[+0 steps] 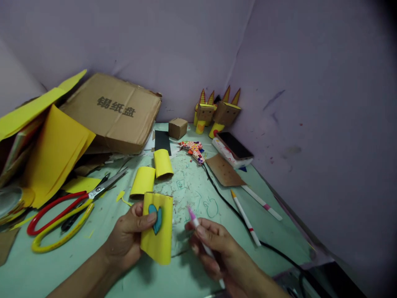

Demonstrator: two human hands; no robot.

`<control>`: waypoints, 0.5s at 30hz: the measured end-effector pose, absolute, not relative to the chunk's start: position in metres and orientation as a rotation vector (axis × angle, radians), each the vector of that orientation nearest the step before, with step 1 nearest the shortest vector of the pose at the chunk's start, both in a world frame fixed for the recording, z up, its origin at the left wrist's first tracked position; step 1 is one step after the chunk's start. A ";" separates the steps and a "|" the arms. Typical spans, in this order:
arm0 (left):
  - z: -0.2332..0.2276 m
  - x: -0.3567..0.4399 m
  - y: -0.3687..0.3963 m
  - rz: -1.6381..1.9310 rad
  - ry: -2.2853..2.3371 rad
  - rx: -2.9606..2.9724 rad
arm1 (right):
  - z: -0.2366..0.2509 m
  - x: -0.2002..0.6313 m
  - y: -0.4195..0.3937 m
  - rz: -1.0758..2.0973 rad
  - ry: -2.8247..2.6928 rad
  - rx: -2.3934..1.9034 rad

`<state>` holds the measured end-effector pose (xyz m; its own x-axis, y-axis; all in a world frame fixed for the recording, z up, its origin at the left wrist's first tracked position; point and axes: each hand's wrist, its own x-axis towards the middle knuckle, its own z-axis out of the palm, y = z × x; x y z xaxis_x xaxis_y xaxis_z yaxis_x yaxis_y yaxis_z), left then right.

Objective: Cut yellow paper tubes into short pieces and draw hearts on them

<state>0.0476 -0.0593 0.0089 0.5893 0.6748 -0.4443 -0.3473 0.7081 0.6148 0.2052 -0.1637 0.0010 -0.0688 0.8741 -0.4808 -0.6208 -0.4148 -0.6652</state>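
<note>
My left hand [125,238] holds a yellow paper-covered tube [161,240] upright, thumb pressed on a blue heart shape [156,218] stuck to its front. My right hand [217,248] grips a white marker with a pink tip [195,221], the tip pointing up and left, a short way from the tube. Two more yellow tubes [143,181] [163,163] lie on the green table [198,186] just beyond my hands.
Red-and-yellow scissors [66,209] lie at left beside yellow paper sheets [52,155] and a flattened cardboard box [116,109]. Two markers [246,217] [262,202], a black cable [235,211], brown card [225,170], a phone [235,145], a small cardboard cube [178,127] and two horned cardboard figures [217,111] sit further back.
</note>
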 end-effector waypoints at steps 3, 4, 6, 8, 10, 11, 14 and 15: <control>0.008 0.052 -0.065 0.560 0.673 0.504 | 0.003 0.195 -0.154 1.632 -0.317 -1.093; 0.008 0.053 -0.066 0.553 0.661 0.512 | 0.002 0.190 -0.150 1.611 -0.334 -1.109; 0.008 0.054 -0.069 0.552 0.653 0.516 | 0.000 0.182 -0.145 1.560 -0.396 -1.154; 0.007 0.053 -0.071 0.563 0.660 0.507 | -0.001 0.178 -0.143 1.494 -0.493 -1.228; 0.004 0.052 -0.071 0.566 0.668 0.499 | 0.003 0.185 -0.145 1.404 -0.608 -1.357; 0.002 0.051 -0.071 0.574 0.682 0.494 | 0.006 0.193 -0.148 1.334 -0.674 -1.449; -0.002 0.050 -0.070 0.577 0.736 0.489 | 0.020 0.241 -0.163 0.923 -0.932 -1.798; -0.003 0.051 -0.070 0.573 0.752 0.497 | 0.024 0.262 -0.168 0.707 -0.994 -1.931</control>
<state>0.0507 -0.0695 -0.0032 0.5938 0.6400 -0.4877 -0.3003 0.7386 0.6035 0.2617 -0.1679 0.0244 0.5282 0.8428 -0.1036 0.3747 -0.3409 -0.8622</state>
